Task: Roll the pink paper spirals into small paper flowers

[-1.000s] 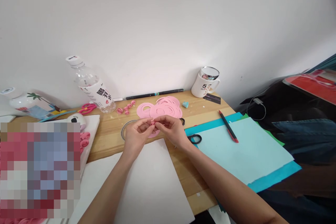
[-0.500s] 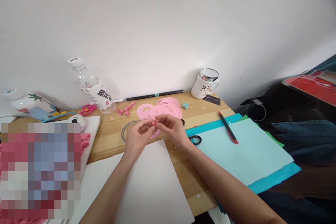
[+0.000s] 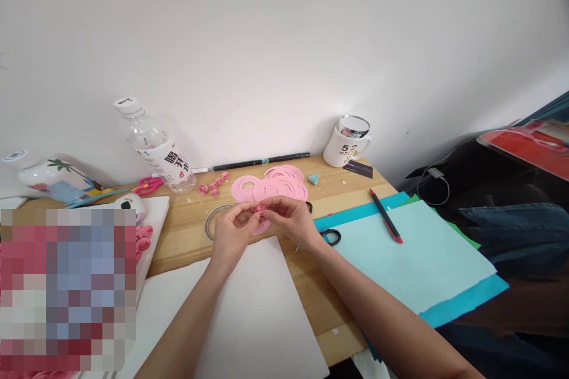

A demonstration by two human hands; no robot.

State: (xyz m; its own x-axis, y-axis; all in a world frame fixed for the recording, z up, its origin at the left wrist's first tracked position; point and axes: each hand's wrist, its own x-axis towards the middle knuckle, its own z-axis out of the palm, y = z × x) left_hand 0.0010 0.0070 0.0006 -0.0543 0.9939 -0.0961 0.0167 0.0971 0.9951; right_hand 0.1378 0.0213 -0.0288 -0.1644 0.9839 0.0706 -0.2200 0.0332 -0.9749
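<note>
My left hand (image 3: pixel 232 228) and my right hand (image 3: pixel 291 219) meet over the wooden desk (image 3: pixel 186 231), fingertips pinched together on a small pink paper roll (image 3: pixel 260 209). A loose tail of the pink strip hangs below the fingers. Just behind them lies a pile of pink paper spirals (image 3: pixel 273 185). Several finished small pink rolls (image 3: pixel 213 183) sit further back left. A white sheet (image 3: pixel 258 308) lies under my forearms.
A clear water bottle (image 3: pixel 153 145) leans at the back left, a white mug (image 3: pixel 349 142) at the back right, a black pen (image 3: pixel 260 160) along the wall. Light blue paper (image 3: pixel 413 254) with a red pen (image 3: pixel 386 215) lies right. Black scissors (image 3: pixel 331 237) and a tape ring (image 3: pixel 212 220) flank my hands.
My fingers have shifted slightly on the pink roll, turning it; both hands stay in the same place over the desk.
</note>
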